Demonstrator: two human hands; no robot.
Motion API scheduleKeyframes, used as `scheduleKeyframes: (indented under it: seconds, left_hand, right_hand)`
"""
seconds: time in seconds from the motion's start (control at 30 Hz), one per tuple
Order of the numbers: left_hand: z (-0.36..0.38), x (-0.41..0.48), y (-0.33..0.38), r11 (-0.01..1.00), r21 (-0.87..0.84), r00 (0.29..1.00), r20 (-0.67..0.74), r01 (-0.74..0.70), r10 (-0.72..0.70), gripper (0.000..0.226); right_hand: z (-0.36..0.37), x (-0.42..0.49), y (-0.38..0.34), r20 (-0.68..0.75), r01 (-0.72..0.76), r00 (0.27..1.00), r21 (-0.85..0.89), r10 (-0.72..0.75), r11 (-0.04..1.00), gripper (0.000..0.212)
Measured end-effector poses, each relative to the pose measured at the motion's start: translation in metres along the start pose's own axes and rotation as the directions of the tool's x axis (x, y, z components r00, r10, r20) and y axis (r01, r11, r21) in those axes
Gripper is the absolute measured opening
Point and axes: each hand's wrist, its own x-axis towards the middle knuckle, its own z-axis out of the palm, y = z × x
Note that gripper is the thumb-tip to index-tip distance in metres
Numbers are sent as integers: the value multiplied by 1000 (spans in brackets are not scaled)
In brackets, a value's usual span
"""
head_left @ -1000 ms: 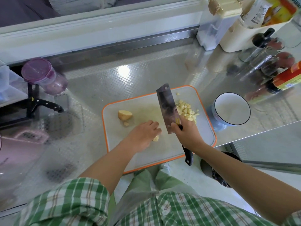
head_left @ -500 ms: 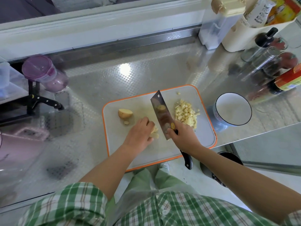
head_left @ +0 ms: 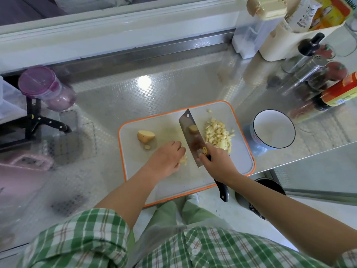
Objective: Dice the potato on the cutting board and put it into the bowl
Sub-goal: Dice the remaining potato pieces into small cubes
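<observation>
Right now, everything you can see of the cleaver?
The cleaver has a rectangular steel blade with a hole at its far corner, a yellow mark and a black handle. The right hand grips it where blade meets handle. It tilts over the cutting board, between the diced potato pile and the left hand. A potato piece sticks to its face.

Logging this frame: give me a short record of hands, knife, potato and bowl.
left hand: fingers curled over pieces on the board
right hand: grips the knife, blade tilted, beside the left fingers
dice: piled on the board, right of the blade
potato half: uncut, at the board's left
bowl: right of the board, no potato inside
</observation>
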Motion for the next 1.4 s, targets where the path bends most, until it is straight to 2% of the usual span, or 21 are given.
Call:
scheduleKeyframes:
  seconds: [0.17,0.27,0.43,0.53,0.67,0.87,1.0,1.2,1.4]
  left_hand:
    - [-6,7,8,986,164,999,2,-32,32,32]
    - [-1,12,11,985,171,1000,-19,8,-5,35]
    - [6,20,9,975,17,971,-102,220,-217,38]
    - [7,11,7,957,-67,947,-139,284,-291,35]
    - [8,-7,-2,946,-142,923,-218,291,-317,52]
    - [12,-16,-2,920,-229,907,-209,318,-366,38]
    - [13,-16,2,915,-232,901,-213,329,-378,36]
    - [15,-19,4,931,-199,906,-237,308,-350,29]
    - [14,-18,7,909,-259,898,-214,327,-384,33]
  right_hand:
    - [0,2,-1,4,-4,1000,-8,4,1000,25]
    - [-1,3,-1,7,-7,1000,-13,7,1000,21]
    - [-2,7,0,5,-32,999,-16,32,999,32]
    - [-3,8,-2,5,-40,999,-6,40,999,35]
    - [0,7,-6,14,-31,999,-25,32,999,38]
    - [4,7,-13,20,-11,1000,-45,12,999,38]
    - [3,9,-12,12,-8,1000,-47,9,999,17]
    - [6,6,-12,18,4,1000,-56,-3,998,21]
    - [12,0,-17,-5,-7,1000,-57,6,998,25]
